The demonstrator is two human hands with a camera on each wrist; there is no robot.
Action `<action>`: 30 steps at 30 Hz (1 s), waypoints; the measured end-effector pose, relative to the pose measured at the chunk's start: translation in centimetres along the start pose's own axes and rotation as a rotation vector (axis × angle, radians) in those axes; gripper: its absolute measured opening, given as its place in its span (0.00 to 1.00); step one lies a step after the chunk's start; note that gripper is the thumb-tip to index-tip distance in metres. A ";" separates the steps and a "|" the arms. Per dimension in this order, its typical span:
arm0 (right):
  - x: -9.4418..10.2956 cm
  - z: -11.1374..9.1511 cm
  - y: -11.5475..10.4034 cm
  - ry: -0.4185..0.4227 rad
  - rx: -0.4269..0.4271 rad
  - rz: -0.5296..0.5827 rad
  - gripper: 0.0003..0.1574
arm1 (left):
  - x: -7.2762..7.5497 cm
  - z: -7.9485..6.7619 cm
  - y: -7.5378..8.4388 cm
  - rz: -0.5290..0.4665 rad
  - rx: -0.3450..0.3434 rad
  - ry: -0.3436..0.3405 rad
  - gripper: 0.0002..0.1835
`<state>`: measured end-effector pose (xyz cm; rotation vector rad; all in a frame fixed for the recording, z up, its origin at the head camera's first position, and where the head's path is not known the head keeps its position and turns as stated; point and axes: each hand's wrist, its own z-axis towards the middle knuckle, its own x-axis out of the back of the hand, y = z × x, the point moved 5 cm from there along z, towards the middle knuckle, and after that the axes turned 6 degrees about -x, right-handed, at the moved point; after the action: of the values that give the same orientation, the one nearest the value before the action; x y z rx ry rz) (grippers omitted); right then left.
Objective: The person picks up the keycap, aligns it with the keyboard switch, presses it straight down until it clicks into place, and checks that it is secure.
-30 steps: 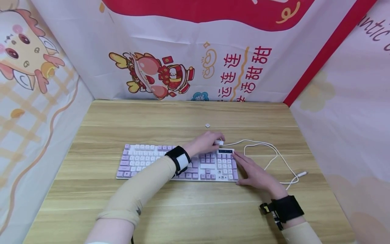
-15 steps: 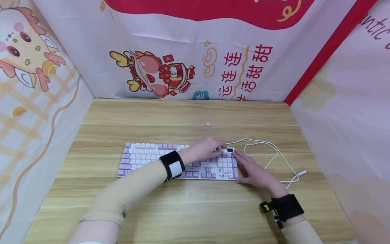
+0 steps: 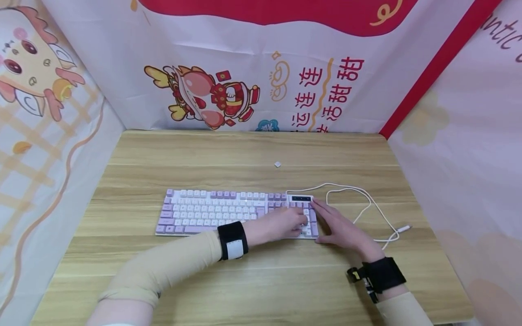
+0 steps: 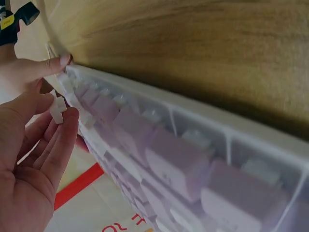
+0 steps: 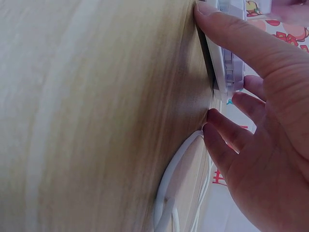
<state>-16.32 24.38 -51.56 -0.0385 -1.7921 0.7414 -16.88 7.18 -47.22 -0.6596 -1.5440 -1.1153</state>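
Note:
A white-and-lilac keyboard [image 3: 216, 213] lies flat on the wooden table. Over its number pad is my left hand [image 3: 285, 222]; the left wrist view shows thumb and fingertips pinching a small white keycap [image 4: 58, 108] above the keys. At the keyboard's right end rests my right hand [image 3: 342, 230], fingers fairly straight, with the thumb touching the front corner and the other fingers along the right side near the back. Several key positions in the number pad are hidden under the left hand.
One loose white keycap [image 3: 277, 165] sits on the table [image 3: 195, 154] behind the keyboard. A white cable [image 3: 369, 199] loops to the right, ending in a white plug [image 3: 403, 229]. Printed cloth [image 3: 228, 40] hangs at the back and both sides.
My left hand, with the white keycap, has moved from behind the keyboard's back right, over the indicator panel, toward the front of the number pad. My right hand has stayed in place.

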 end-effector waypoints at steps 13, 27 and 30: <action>0.2 -0.1 -0.2 0.031 0.026 -0.005 0.65 | -1.4 -0.5 0.3 0.087 0.005 0.118 0.03; 0.2 -0.1 -0.3 0.010 0.002 -0.009 0.66 | -1.1 -0.3 0.4 0.061 0.043 0.099 0.05; 0.2 -0.1 -0.2 0.006 -0.002 -0.004 0.67 | -0.9 -0.2 0.5 0.045 0.055 0.087 0.05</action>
<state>-16.28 24.32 -51.22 -0.0380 -1.7869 0.7358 -16.08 7.30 -47.92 -0.5982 -1.4735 -1.0512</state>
